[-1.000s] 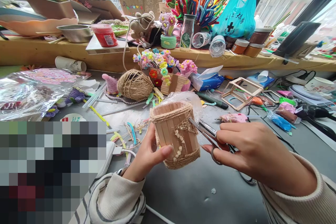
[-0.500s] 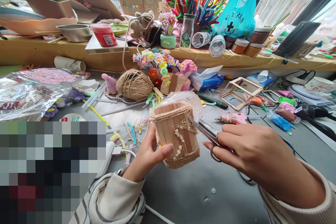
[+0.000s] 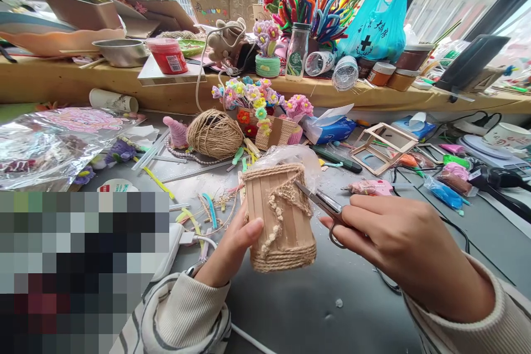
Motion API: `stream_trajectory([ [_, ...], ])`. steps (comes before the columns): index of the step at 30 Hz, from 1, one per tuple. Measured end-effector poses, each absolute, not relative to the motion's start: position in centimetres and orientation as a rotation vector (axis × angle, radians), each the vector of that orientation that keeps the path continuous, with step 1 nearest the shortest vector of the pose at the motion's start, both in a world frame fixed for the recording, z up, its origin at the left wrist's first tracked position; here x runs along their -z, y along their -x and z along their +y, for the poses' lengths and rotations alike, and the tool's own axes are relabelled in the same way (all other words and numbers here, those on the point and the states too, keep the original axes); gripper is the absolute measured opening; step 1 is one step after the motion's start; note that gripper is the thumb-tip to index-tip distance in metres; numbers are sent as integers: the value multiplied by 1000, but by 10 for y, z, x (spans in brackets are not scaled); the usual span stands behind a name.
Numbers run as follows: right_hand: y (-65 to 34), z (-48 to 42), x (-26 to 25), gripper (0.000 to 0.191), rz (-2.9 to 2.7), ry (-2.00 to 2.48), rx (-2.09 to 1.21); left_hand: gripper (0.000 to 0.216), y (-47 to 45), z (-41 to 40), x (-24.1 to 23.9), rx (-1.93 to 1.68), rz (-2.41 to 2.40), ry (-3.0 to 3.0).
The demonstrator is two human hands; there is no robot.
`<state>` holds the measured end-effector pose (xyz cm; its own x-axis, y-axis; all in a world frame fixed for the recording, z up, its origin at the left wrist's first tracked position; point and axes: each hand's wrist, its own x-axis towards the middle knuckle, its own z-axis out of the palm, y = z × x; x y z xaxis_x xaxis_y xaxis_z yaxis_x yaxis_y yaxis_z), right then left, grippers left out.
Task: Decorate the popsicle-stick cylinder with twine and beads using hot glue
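Observation:
My left hand (image 3: 234,246) grips a small cup (image 3: 282,218) made of wooden sticks, bound with jute twine at top and bottom, with a trail of small pale beads and a twine scrap down its side. It is held just above the grey table (image 3: 298,310). My right hand (image 3: 398,243) is closed on small scissors (image 3: 321,203), whose blades point left and touch the twine near the cup's upper right edge. A clear plastic bag (image 3: 290,155) lies right behind the cup.
A ball of jute twine (image 3: 214,134), a pink cone (image 3: 176,131), a basket of pipe-cleaner flowers (image 3: 259,108), a tissue pack (image 3: 327,126), a stick frame (image 3: 381,144) and a pink glue gun (image 3: 367,187) crowd the table. A wooden shelf (image 3: 62,83) holds jars and bottles.
My left hand has turned the cup more upright, so its side faces me and its opening no longer shows. The scissors stay at its upper right edge.

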<state>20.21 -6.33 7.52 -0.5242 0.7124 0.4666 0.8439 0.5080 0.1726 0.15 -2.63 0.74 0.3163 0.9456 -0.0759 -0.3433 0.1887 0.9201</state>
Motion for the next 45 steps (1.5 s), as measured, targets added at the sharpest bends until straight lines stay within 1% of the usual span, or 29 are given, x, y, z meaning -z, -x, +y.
stream_trajectory([
  [7, -200, -61, -78, 35, -2321, 1302, 461, 67, -1, -27, -10, -1005, 770, -938],
  [9, -199, -60, -79, 34, -2196, 1339, 325, 68, -2, -27, -10, -1011, 775, -951],
  [13, -196, -56, -79, 34, -1817, 1383, -90, 65, -4, -28, -9, -1045, 763, -955],
  [16, -193, -52, -73, 30, -1657, 1369, -233, 67, -6, -28, -8, -1013, 748, -941],
  [18, -189, -51, -69, 25, -1661, 1354, -176, 67, -6, -28, -9, -973, 752, -947],
  [21, -183, -51, -64, 10, -1729, 1310, -2, 65, -6, -29, -10, -955, 767, -971],
  [25, -179, -53, -63, 16, -1815, 1279, 187, 67, -7, -30, -11, -976, 766, -983],
  [32, -177, -56, -62, 13, -1875, 1255, 353, 66, -5, -27, -6, -972, 718, -1031],
  [39, -177, -58, -62, 15, -1914, 1260, 435, 66, -4, -26, -6, -1013, 779, -1165],
  [45, -177, -58, -60, 12, -1932, 1226, 476, 71, -3, -27, -6, -1031, 815, -1212],
])
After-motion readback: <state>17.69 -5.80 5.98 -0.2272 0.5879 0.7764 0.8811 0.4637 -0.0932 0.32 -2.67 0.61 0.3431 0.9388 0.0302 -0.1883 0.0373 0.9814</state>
